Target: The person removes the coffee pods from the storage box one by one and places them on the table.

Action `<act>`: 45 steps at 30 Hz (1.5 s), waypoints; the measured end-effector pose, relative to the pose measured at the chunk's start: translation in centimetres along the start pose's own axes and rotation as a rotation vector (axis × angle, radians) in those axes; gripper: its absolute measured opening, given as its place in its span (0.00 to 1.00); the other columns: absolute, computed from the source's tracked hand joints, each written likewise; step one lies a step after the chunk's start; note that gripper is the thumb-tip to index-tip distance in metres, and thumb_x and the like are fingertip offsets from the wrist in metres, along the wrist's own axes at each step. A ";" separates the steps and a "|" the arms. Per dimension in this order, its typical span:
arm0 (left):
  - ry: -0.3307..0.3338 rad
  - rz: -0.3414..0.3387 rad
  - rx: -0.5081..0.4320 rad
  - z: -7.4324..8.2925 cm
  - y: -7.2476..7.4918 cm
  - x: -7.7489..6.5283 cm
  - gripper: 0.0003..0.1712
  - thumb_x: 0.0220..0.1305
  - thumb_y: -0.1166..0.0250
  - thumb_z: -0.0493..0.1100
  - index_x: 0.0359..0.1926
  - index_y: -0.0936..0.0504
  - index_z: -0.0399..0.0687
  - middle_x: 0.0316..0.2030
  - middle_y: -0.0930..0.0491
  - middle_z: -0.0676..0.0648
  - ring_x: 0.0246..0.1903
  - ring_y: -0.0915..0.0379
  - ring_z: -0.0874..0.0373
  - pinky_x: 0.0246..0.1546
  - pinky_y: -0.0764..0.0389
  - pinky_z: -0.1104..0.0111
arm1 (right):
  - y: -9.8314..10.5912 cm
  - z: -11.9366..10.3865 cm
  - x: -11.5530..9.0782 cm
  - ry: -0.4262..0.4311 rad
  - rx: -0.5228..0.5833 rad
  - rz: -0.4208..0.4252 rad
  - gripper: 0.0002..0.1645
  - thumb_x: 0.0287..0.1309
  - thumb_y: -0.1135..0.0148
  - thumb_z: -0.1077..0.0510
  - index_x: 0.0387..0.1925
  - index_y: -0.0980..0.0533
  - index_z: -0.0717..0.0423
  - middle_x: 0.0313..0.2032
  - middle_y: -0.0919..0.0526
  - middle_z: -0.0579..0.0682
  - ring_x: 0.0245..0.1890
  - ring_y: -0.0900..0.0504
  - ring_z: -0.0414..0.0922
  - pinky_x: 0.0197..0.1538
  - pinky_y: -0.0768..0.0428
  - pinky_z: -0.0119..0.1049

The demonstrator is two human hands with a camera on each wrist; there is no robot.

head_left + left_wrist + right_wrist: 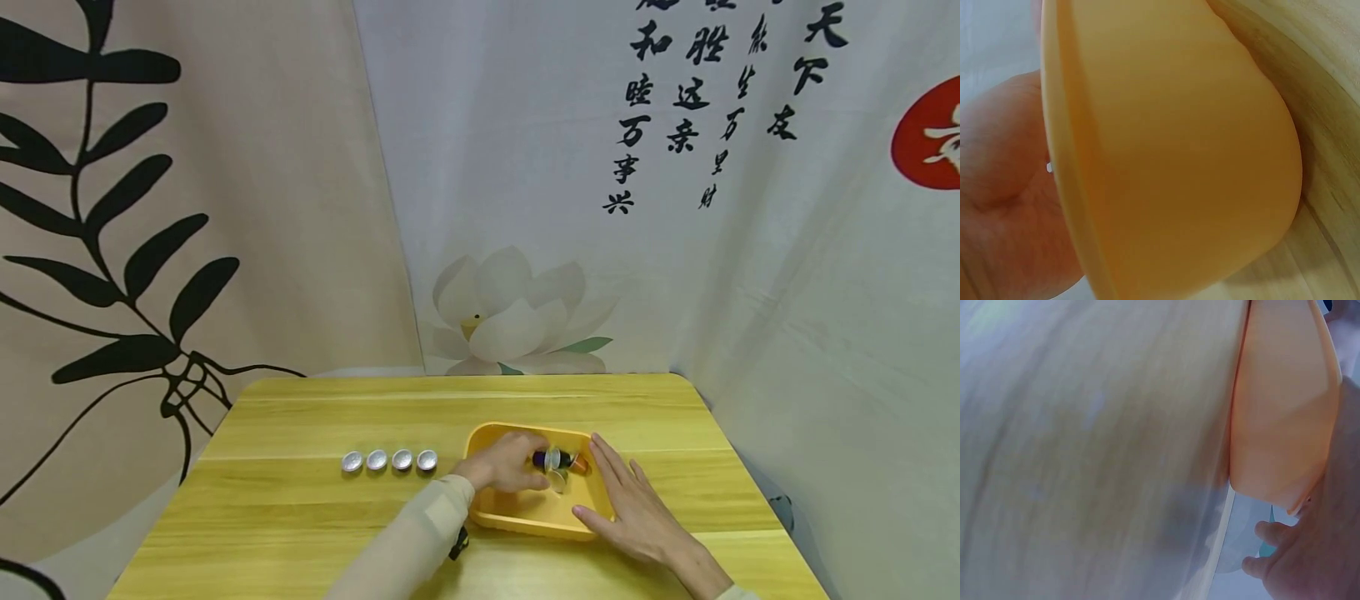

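Observation:
A yellow plastic tray (pixel 525 528) sits on the table with several small coffee capsules (pixel 553 458) clustered in its right half, in purple, silver, dark and orange. My left hand (pixel 504 465) reaches over the tray's left side, fingers and thumb spread apart beside the capsules; no capsule is visibly gripped. In the left wrist view the tray wall hides its fingers, and only part of the left hand (pixel 1010 194) shows. With fingers extended, my right hand (pixel 633 512) rests against the tray's right rim. The right wrist view shows the right hand (pixel 1310 550) along that orange-looking tray wall (pixel 1285 400).
Left of the tray, several silver round-topped capsules (pixel 377 460) stand in a row on the wooden table (pixel 300 517). A small black object (pixel 459 543) shows beside the left sleeve. Printed cloth (pixel 525 167) hangs behind the table's back edge.

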State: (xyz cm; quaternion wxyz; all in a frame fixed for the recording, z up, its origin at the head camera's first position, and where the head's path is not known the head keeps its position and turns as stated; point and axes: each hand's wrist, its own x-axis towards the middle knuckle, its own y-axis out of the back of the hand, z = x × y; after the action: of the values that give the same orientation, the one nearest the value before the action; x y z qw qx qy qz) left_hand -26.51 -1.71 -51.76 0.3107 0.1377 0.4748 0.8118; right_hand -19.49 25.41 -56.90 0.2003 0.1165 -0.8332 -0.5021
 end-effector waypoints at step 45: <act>-0.028 0.028 -0.065 -1.9 -1.5 0.2 0.14 0.67 0.16 0.43 0.51 0.08 0.53 0.46 0.07 0.53 0.41 0.15 0.68 0.46 0.13 0.74 | 0.1 -0.2 0.1 -0.013 -0.010 -0.008 0.61 0.76 0.32 0.32 0.92 0.49 0.56 0.92 0.48 0.54 0.86 0.33 0.64 0.82 0.40 0.82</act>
State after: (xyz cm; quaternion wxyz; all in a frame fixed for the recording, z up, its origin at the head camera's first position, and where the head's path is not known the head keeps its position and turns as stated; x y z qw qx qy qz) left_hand -27.09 -2.37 -53.99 0.3102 0.1455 0.4415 0.8292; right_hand -19.49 25.27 -56.76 0.1935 0.1156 -0.8315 -0.5078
